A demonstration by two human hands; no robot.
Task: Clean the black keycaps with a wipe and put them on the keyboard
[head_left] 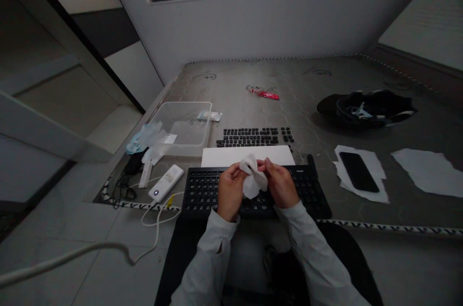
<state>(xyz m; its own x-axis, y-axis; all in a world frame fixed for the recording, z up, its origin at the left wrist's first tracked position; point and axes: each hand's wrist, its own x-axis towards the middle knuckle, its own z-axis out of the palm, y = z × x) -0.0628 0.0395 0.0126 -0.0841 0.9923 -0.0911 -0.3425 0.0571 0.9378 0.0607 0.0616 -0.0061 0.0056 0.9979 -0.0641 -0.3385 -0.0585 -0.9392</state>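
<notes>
Both hands meet above a black keyboard (202,189) whose keycaps are off. My left hand (230,192) pinches one side of a crumpled white tissue (254,183). The fingers of my right hand (281,185) are closed on its other side. A small dark spot shows among the tissue's folds; I cannot make out whether it is a keycap. Behind the keyboard lies a white sheet (213,157), and beyond that several loose black keycaps (249,137) are laid out in rows.
To the left are a clear plastic bin (186,144), a white power strip (166,184) with its cable, and crumpled plastic wrapping (150,134). A red packet (265,93) lies farther back. On the right are a black cap (329,105) and a phone (358,171) on paper.
</notes>
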